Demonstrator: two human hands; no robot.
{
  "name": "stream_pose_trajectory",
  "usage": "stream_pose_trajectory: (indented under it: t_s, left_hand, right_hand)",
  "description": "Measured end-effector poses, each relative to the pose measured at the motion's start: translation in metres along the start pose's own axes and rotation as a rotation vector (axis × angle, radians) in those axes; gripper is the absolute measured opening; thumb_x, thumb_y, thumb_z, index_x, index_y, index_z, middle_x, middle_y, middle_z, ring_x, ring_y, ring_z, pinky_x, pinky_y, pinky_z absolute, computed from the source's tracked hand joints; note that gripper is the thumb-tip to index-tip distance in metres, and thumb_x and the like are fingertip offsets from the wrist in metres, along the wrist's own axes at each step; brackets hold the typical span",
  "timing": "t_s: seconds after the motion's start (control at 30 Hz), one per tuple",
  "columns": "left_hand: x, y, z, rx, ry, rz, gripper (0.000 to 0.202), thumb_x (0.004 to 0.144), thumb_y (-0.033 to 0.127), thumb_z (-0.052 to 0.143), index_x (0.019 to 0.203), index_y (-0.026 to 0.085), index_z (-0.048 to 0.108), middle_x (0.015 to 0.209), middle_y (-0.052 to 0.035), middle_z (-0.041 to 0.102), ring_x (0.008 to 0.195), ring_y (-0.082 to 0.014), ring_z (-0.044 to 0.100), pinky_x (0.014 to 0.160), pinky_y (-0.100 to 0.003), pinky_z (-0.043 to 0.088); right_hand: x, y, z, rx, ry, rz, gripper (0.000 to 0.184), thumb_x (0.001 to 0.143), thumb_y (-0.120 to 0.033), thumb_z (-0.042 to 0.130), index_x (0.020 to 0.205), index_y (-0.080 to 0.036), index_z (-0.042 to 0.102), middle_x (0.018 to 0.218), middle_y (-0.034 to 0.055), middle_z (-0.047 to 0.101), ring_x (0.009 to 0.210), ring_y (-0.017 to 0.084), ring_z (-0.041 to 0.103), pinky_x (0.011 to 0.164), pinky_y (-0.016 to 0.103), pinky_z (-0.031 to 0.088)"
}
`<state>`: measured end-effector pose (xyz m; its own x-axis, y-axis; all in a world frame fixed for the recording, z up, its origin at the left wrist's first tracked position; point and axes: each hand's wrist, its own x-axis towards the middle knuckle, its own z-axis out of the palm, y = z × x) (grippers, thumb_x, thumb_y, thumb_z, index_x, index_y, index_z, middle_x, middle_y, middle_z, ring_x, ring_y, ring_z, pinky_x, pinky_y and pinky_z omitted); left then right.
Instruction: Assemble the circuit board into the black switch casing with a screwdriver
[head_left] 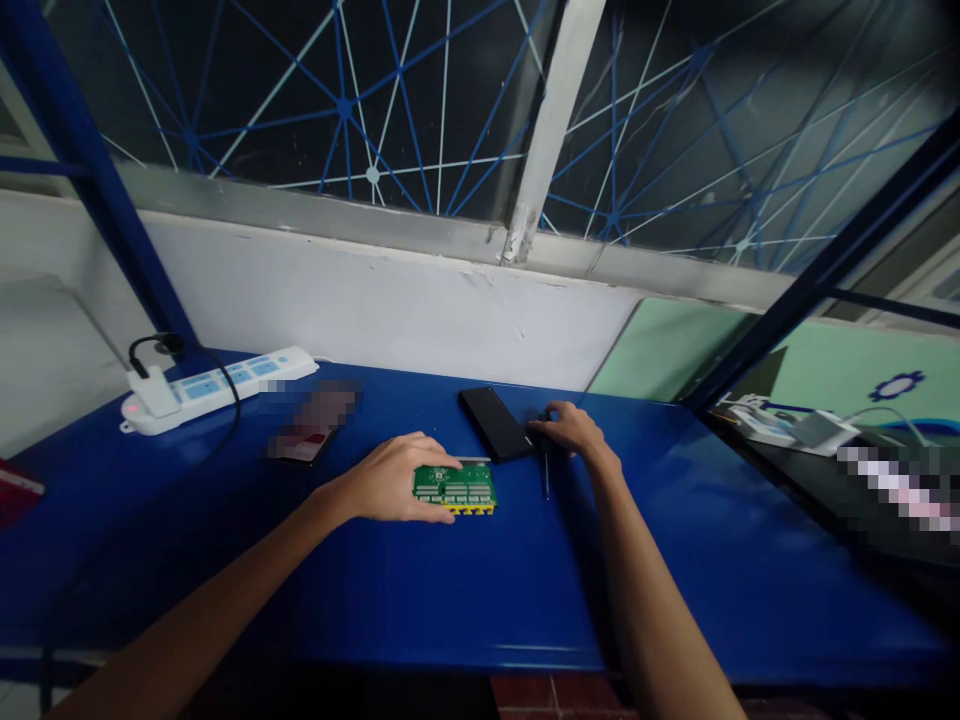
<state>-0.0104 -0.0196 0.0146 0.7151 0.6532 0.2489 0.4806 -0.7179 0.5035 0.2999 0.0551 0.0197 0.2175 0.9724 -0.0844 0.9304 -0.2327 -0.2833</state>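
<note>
A green circuit board [459, 488] with yellow connectors along its front edge lies on the blue table [675, 560]. My left hand [394, 478] rests on the board's left side, thumb under its front edge and fingers over its back edge. My right hand [571, 430] sits just right of a flat black case [493, 423], fingertips touching the case's near right corner. A thin dark tool [546, 478] lies on the table under that hand, pointing toward me; whether the hand grips it I cannot tell.
A white power strip [217, 385] with a plugged-in adapter and black cable sits at the back left. A small dark device [298, 445] lies left of my left hand. A white wall and window run behind the table. A second bench with equipment [795, 425] stands right.
</note>
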Motion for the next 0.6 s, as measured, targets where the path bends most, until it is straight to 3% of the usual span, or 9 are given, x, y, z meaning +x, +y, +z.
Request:
stream_pose_trajectory:
  t_s: [0.13, 0.23, 0.33, 0.47, 0.53, 0.6]
  left_hand:
    - [0.001, 0.003, -0.011, -0.196, 0.112, -0.079, 0.051, 0.074, 0.050, 0.072, 0.116, 0.022, 0.068, 0.114, -0.0112, 0.066, 0.099, -0.0265, 0.061, 0.082, -0.037, 0.048]
    - [0.003, 0.003, -0.015, -0.544, 0.188, -0.255, 0.046, 0.078, 0.045, 0.069, 0.116, 0.020, 0.068, 0.109, -0.0107, 0.069, 0.091, -0.0243, 0.065, 0.072, -0.030, 0.050]
    - [0.009, 0.004, -0.013, -0.969, 0.265, -0.382, 0.043, 0.085, 0.047, 0.061, 0.109, 0.012, 0.069, 0.090, -0.0122, 0.072, 0.071, -0.0209, 0.067, 0.059, -0.026, 0.049]
    - [0.024, 0.012, -0.013, -1.424, 0.248, -0.411, 0.047, 0.090, 0.048, 0.049, 0.110, 0.010, 0.066, 0.088, -0.0168, 0.072, 0.072, -0.0273, 0.070, 0.058, -0.032, 0.054]
    - [0.036, 0.017, -0.016, -1.529, 0.240, -0.439, 0.047, 0.090, 0.045, 0.047, 0.111, 0.007, 0.066, 0.095, -0.0196, 0.071, 0.078, -0.0315, 0.071, 0.062, -0.038, 0.056]
    - [0.049, 0.021, -0.019, -1.574, 0.249, -0.474, 0.048, 0.090, 0.045, 0.047, 0.106, 0.004, 0.066, 0.096, -0.0219, 0.071, 0.077, -0.0330, 0.071, 0.065, -0.041, 0.056]
  right_hand:
    - [-0.001, 0.002, 0.003, 0.025, -0.002, -0.043, 0.051, 0.080, -0.060, 0.055, 0.113, -0.022, 0.064, 0.089, 0.0090, 0.070, 0.057, 0.017, 0.064, 0.055, 0.027, 0.045]
    - [-0.002, 0.007, 0.005, 0.068, 0.001, -0.060, 0.053, 0.083, -0.064, 0.048, 0.113, -0.023, 0.064, 0.085, 0.0081, 0.070, 0.054, 0.017, 0.062, 0.054, 0.028, 0.044]
    - [-0.004, 0.015, 0.004, 0.119, 0.031, -0.064, 0.056, 0.085, -0.066, 0.043, 0.114, -0.023, 0.063, 0.078, 0.0062, 0.070, 0.054, 0.018, 0.062, 0.052, 0.027, 0.043]
    - [-0.012, 0.022, -0.006, 0.158, 0.252, -0.031, 0.057, 0.086, -0.065, 0.041, 0.113, -0.020, 0.063, 0.078, 0.0079, 0.068, 0.073, 0.023, 0.063, 0.057, 0.028, 0.040]
    - [-0.019, 0.016, -0.013, 0.276, 0.453, -0.058, 0.055, 0.083, -0.068, 0.045, 0.095, -0.019, 0.068, 0.067, 0.0059, 0.065, 0.067, 0.022, 0.060, 0.055, 0.027, 0.037]
    - [-0.030, 0.003, -0.018, 0.515, 0.470, -0.169, 0.058, 0.080, -0.071, 0.047, 0.073, -0.017, 0.067, 0.057, 0.0033, 0.057, 0.053, 0.016, 0.053, 0.049, 0.025, 0.033]
